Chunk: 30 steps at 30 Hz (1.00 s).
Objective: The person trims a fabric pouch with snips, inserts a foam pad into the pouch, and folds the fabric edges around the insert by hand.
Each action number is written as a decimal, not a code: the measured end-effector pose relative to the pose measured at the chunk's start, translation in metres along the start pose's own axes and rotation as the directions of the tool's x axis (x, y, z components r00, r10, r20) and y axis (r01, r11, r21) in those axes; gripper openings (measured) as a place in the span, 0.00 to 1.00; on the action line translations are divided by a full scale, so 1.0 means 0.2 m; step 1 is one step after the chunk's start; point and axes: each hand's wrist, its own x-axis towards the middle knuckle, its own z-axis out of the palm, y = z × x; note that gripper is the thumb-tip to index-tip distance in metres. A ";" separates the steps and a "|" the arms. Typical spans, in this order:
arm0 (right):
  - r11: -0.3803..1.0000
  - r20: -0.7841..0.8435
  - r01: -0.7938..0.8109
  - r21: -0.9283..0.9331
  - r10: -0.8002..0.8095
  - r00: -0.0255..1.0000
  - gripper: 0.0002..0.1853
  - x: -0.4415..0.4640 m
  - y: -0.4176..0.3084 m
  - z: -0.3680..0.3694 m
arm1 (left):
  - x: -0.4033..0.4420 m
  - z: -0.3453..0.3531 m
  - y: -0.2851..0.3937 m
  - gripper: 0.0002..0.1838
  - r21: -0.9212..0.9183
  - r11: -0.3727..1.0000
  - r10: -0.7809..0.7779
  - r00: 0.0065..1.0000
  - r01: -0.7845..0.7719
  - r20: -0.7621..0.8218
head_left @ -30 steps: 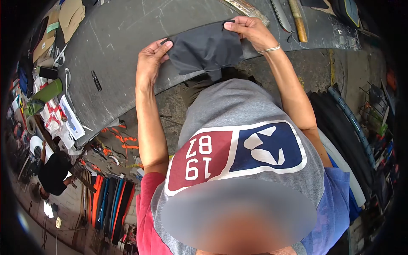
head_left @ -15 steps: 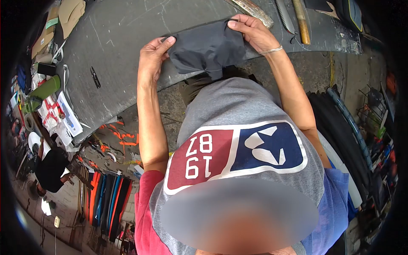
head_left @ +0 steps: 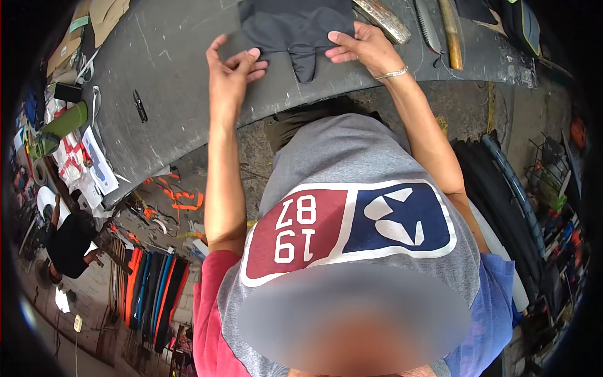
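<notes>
A piece of thin black fabric [head_left: 295, 25] lies over the work table at the top of the view, partly cut off by the frame edge. From its near edge a short narrow flap [head_left: 303, 64] hangs toward me. My left hand [head_left: 233, 72] is at the fabric's lower left corner, thumb and fingertips pinched there, with one finger raised. At the right side of the same edge, my right hand [head_left: 367, 50] grips the fabric between thumb and fingers.
The dark scratched table [head_left: 176, 88] carries a black pen [head_left: 139, 105] at left. A saw blade [head_left: 427, 25] and a wooden-handled tool [head_left: 450, 34] lie at right. Papers [head_left: 99, 160] and a green roll [head_left: 66, 122] sit at far left; a person [head_left: 70, 245] is beyond.
The black fabric has moved away from my body, up onto the table, and its narrow flap now shows fully. My left hand's grip has shifted, with one finger lifted; my right hand is lower on the fabric.
</notes>
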 end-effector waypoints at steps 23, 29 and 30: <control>0.947 -0.295 0.274 0.169 -0.217 0.931 0.18 -0.13 0.14 0.06 | -0.16 0.02 -0.17 0.06 -0.282 0.933 -0.226 0.974 0.224 0.024; 0.886 -0.190 0.138 0.443 -0.058 0.980 0.09 -0.16 0.14 0.04 | -0.20 0.04 -0.22 0.05 -0.458 0.864 -0.228 0.974 0.209 0.015; 0.876 -0.185 0.142 0.460 -0.062 0.981 0.07 -0.17 0.14 0.04 | -0.21 0.05 -0.19 0.06 -0.490 0.843 -0.244 0.970 0.224 0.025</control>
